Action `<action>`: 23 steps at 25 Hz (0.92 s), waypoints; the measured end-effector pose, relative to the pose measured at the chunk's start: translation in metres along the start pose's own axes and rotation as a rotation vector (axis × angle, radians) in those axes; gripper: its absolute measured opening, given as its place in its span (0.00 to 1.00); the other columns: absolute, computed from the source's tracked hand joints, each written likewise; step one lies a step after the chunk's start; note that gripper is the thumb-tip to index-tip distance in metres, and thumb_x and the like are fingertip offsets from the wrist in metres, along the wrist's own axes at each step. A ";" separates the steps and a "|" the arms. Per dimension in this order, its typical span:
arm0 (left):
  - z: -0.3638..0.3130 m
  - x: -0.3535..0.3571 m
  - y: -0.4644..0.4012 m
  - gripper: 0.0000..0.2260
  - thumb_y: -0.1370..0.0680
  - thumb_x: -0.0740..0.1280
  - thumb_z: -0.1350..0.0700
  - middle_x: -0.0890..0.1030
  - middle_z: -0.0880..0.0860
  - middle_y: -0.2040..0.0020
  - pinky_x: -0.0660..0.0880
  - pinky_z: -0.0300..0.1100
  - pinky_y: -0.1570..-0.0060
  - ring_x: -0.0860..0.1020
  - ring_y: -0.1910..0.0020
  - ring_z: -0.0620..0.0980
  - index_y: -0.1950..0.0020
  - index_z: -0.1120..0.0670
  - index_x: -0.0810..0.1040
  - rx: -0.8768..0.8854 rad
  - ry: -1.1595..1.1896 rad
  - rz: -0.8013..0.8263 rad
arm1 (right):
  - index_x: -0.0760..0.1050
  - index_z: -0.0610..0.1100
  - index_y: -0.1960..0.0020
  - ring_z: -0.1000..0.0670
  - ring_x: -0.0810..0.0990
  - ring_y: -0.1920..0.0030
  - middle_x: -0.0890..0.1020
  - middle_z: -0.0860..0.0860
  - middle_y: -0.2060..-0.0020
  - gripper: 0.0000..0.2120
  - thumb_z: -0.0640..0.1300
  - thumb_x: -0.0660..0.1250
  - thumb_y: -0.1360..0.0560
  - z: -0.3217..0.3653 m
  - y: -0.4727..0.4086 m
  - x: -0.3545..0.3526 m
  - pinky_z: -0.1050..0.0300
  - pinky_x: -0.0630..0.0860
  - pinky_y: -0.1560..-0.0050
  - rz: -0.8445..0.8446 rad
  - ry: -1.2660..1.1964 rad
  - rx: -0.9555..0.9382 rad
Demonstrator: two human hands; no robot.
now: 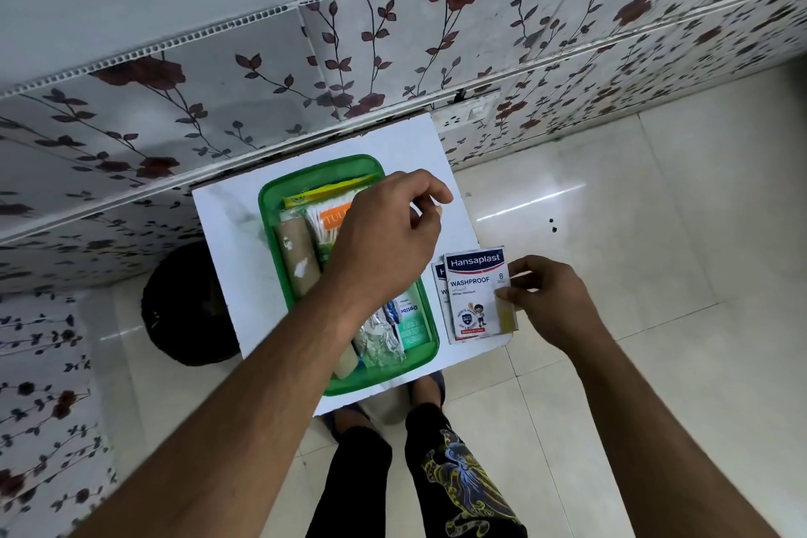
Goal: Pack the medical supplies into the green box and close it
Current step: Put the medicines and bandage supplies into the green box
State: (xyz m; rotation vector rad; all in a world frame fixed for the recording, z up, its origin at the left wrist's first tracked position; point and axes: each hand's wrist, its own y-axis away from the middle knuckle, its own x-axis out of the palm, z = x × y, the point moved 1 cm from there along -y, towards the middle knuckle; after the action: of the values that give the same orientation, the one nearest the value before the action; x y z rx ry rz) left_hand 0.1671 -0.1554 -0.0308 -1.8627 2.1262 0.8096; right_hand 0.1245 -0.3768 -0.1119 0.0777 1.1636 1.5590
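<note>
While the left hand (384,240) hovers over the green box (279,275), fingers loosely curled on nothing, the right hand (550,301) pinches the plaster packets (474,297). Box lies just left of them, long axis running away from the person.

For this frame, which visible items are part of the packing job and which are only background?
Job items: green box with brown roll, cotton buds pack, foil strip; Hansaplast packets at the right hand; left hand above the box.

Background: white table, black bin, wall socket.
</note>
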 end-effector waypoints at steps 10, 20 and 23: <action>-0.021 -0.029 0.020 0.28 0.25 0.71 0.57 0.81 0.46 0.48 0.81 0.41 0.58 0.82 0.56 0.42 0.30 0.38 0.65 -0.105 0.231 0.145 | 0.81 0.43 0.56 0.57 0.78 0.70 0.83 0.55 0.69 0.09 0.31 0.71 0.29 0.110 0.055 -0.050 0.67 0.69 0.71 0.048 -0.452 -0.349; 0.043 -0.076 0.026 0.28 0.27 0.73 0.64 0.77 0.41 0.59 0.71 0.26 0.73 0.80 0.62 0.42 0.32 0.46 0.68 -0.297 -0.027 -0.230 | 0.71 0.49 0.34 0.47 0.80 0.51 0.81 0.46 0.45 0.31 0.56 0.77 0.33 0.030 0.012 0.008 0.54 0.73 0.56 0.052 0.334 0.043; 0.050 -0.064 0.023 0.34 0.30 0.76 0.57 0.80 0.49 0.48 0.78 0.42 0.53 0.81 0.52 0.51 0.28 0.46 0.64 -0.246 -0.206 -0.188 | 0.70 0.50 0.35 0.45 0.81 0.50 0.81 0.48 0.46 0.35 0.60 0.77 0.36 0.015 0.012 0.029 0.49 0.78 0.53 0.046 0.426 0.045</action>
State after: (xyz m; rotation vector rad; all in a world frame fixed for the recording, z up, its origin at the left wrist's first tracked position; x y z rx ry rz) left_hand 0.1468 -0.0736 -0.0351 -1.9592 1.7648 1.2051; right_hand 0.1144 -0.3437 -0.1111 -0.2091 1.5361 1.6364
